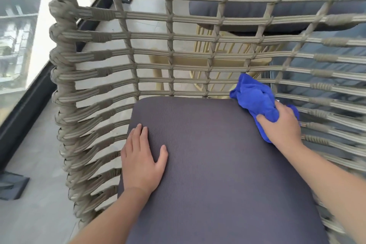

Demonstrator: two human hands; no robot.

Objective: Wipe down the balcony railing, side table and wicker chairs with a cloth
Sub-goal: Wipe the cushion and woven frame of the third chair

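A wicker chair (pixel 122 61) of grey-beige woven cord fills the view, with a dark grey seat cushion (pixel 208 164) in it. My left hand (pixel 141 158) lies flat on the cushion's left side, fingers straight. My right hand (pixel 281 125) grips a bunched blue cloth (pixel 255 97) at the cushion's back right corner, against the woven inner wall of the chair. Through the weave a yellow side table (pixel 221 61) shows behind the chair.
A second chair with a grey cushion (pixel 277 6) stands beyond the side table. The glass balcony railing with its dark base rail (pixel 23 113) runs along the left, with a metal foot plate (pixel 11 184) on the tiled floor (pixel 35 214).
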